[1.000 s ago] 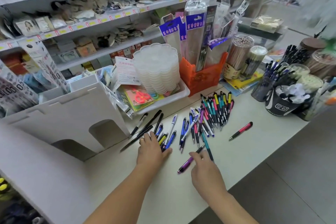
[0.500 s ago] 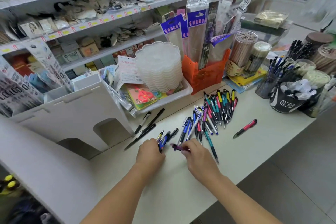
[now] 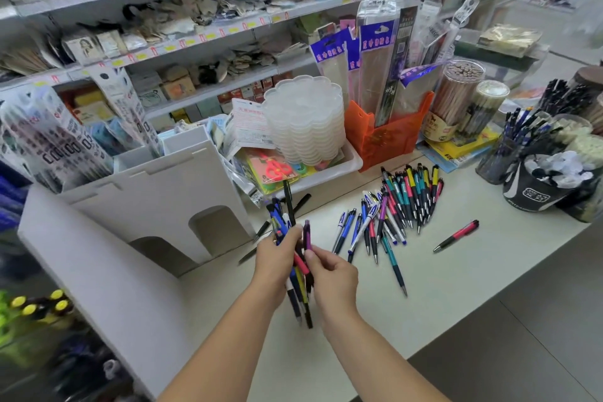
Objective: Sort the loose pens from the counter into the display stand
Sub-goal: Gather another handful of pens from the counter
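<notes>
My left hand [image 3: 275,258] grips an upright bundle of several pens [image 3: 295,284] above the counter, tips pointing down. My right hand [image 3: 332,274] pinches a purple pen [image 3: 306,235] and holds it against the bundle. A pile of loose pens [image 3: 394,209] in blue, teal, yellow and red lies on the white counter [image 3: 456,277] to the right of my hands. One red pen [image 3: 456,236] lies apart, further right. A few black pens [image 3: 261,232] lie near the white tiered display stand [image 3: 153,206], which stands to the left of my hands.
A white tray [image 3: 354,161] with a stack of clear plastic lids sits behind the pens, beside an orange holder [image 3: 388,137] of packaged goods. Cups of pens and a black tub [image 3: 535,196] crowd the counter's right end. Shop shelves run behind.
My left hand has gathered pens off the counter and lifted them upright. My right hand picked up the purple pen and brought it to the bundle.
</notes>
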